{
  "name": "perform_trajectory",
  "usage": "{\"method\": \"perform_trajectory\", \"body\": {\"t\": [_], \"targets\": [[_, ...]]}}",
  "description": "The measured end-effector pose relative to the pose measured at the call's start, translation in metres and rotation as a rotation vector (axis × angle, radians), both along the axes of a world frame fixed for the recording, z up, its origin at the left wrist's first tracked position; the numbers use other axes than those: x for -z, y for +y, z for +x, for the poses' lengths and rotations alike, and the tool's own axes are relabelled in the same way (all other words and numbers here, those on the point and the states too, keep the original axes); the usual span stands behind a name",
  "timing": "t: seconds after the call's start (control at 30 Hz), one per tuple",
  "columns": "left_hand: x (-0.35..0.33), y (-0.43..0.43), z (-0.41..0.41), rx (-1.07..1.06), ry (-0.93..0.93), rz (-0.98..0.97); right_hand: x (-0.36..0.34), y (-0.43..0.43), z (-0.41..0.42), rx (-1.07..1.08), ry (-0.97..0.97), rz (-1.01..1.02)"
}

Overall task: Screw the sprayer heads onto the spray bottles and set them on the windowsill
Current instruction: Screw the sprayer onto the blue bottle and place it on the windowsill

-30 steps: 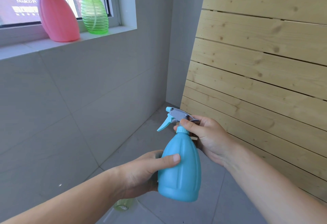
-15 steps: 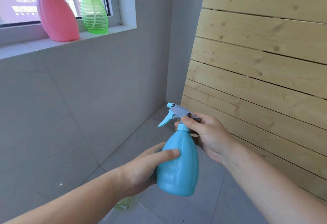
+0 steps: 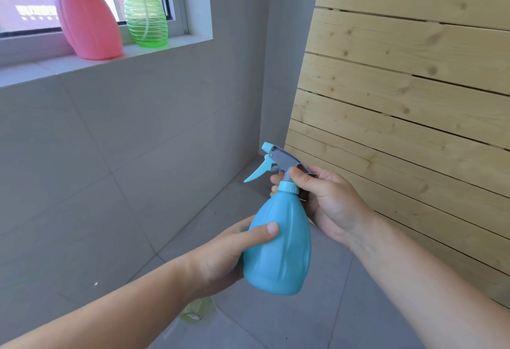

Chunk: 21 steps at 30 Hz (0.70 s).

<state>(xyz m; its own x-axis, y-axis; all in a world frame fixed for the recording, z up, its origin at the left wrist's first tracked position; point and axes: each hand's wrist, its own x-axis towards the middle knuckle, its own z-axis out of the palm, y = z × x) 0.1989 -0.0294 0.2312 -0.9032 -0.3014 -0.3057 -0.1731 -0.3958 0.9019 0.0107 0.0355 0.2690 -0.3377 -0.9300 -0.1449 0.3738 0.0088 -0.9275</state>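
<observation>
A blue spray bottle (image 3: 278,249) is held upright in front of me. My left hand (image 3: 220,257) wraps its body from the left, thumb across the front. A grey and blue sprayer head (image 3: 278,161) sits on the bottle's neck, trigger pointing left. My right hand (image 3: 328,202) grips the head at its collar, thumb on the front. On the windowsill (image 3: 110,63) at the upper left stand a pink spray bottle (image 3: 88,23) and a clear green spray bottle (image 3: 146,14), both with heads on.
A slatted wooden panel (image 3: 414,100) leans on the right. Grey tiled wall below the window, grey tiled floor. A pale yellow-green object (image 3: 196,311) lies on the floor under my left forearm, mostly hidden.
The blue bottle has risen slightly and my view has shifted a little. My right thumb has moved a bit around the sprayer collar. Both hands keep their hold.
</observation>
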Motion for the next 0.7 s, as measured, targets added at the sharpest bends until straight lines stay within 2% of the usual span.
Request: {"method": "perform_trajectory", "body": {"t": [0.1,0.5,0.7], "targets": [[0.001,0.003,-0.004,-0.065,-0.003,-0.048,-0.003,0.001,0.0,-0.026,-0.05,-0.025],[0.0,0.01,-0.011,-0.192,-0.07,-0.214,-0.004,0.0,0.004,0.069,0.05,-0.003],[-0.001,0.008,-0.012,-0.166,-0.095,-0.255,-0.002,0.001,0.003,0.075,0.046,0.017]]}}
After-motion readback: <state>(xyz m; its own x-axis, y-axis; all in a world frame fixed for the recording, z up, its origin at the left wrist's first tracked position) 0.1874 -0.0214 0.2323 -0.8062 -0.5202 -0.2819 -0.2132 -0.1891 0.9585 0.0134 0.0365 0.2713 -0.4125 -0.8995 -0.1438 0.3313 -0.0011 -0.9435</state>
